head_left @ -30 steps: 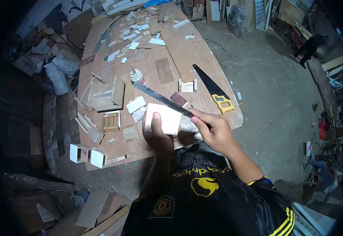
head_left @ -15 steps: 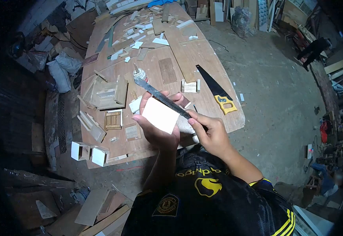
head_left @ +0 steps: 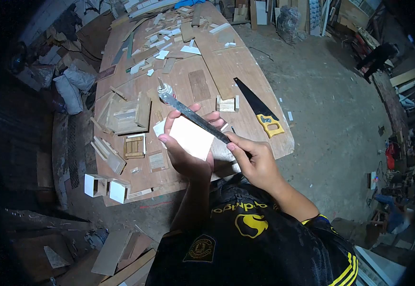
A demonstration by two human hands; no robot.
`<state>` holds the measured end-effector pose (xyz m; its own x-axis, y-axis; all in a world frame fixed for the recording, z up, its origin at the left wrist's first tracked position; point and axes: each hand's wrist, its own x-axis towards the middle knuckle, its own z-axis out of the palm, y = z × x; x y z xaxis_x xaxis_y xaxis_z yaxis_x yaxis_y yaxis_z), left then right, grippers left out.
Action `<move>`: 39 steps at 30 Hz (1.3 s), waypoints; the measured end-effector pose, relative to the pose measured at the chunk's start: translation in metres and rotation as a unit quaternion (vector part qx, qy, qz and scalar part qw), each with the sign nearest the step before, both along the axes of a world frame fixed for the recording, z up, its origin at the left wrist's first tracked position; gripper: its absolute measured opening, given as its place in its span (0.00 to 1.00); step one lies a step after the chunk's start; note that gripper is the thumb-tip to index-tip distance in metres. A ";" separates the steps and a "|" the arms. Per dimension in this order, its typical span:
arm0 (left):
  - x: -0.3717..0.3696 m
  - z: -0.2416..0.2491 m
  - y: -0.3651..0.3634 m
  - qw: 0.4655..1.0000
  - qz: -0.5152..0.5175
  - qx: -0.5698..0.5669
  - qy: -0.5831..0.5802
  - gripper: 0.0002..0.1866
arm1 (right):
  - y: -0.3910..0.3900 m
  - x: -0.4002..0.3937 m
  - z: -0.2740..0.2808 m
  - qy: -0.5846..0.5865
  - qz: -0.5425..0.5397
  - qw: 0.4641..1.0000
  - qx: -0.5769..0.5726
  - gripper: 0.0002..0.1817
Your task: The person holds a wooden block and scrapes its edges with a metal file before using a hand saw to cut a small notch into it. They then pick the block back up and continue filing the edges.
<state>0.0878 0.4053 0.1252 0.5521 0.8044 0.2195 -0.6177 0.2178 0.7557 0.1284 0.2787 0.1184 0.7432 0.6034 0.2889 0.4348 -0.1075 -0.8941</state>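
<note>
A bright white square panel (head_left: 191,138) rests in my left hand (head_left: 189,161), its fingers curled around the edges. My right hand (head_left: 253,157) is closed on the near end of a long, flat, dark metal file (head_left: 199,120). That bar slants up and left across the panel's upper edge, and its paler, wider tip overlaps a white glue bottle (head_left: 165,90) in this view. Beyond my left fingers a small wooden piece with white sides (head_left: 227,104) stands on the table. Part of a white object beneath my hands is hidden.
On the wooden table (head_left: 245,62) lie a yellow-handled saw (head_left: 264,113) at the right and a wooden frame assembly (head_left: 130,114) at the left. White-faced small boxes (head_left: 117,191) stand at the near left edge. Offcuts (head_left: 162,55) cover the far end. A person (head_left: 379,59) bends over at the far right.
The view has shifted slightly, so the table sits a little further left. My left fingers have spread a little around the panel; the file stays across its upper edge.
</note>
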 end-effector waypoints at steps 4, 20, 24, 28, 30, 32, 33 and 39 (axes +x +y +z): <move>0.001 -0.003 0.003 1.000 -0.017 0.009 -0.006 0.46 | -0.003 0.000 0.003 -0.011 0.002 1.000 -0.006 0.13; 0.000 0.007 0.011 1.000 0.013 -0.018 0.020 0.49 | -0.008 -0.003 0.015 0.011 0.001 0.997 -0.072 0.13; -0.004 0.001 0.002 0.998 -0.051 0.002 0.038 0.49 | -0.005 -0.001 0.023 -0.024 0.006 0.997 -0.068 0.13; 0.004 -0.007 -0.001 0.988 0.051 0.142 0.045 0.46 | -0.007 0.000 0.028 -0.044 0.004 0.994 -0.097 0.12; 0.003 -0.004 0.006 0.998 0.018 0.061 0.017 0.46 | -0.008 0.001 0.017 -0.054 -0.002 0.996 -0.072 0.13; 0.000 -0.001 0.009 1.000 -0.018 -0.021 -0.006 0.46 | -0.008 0.000 0.011 -0.058 -0.011 0.997 -0.049 0.14; 0.000 0.002 0.009 1.000 -0.020 -0.010 0.021 0.46 | -0.007 0.001 0.012 -0.048 -0.008 0.997 -0.051 0.14; 0.001 0.008 -0.001 0.995 -0.013 0.068 0.077 0.46 | -0.002 0.003 0.027 -0.007 0.006 0.997 -0.078 0.13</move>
<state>0.0889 0.4044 0.1334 0.6072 0.7584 0.2368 -0.4878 0.1206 0.8646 0.1314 0.2764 0.1455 0.7319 0.6511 0.2010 0.4490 -0.2389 -0.8610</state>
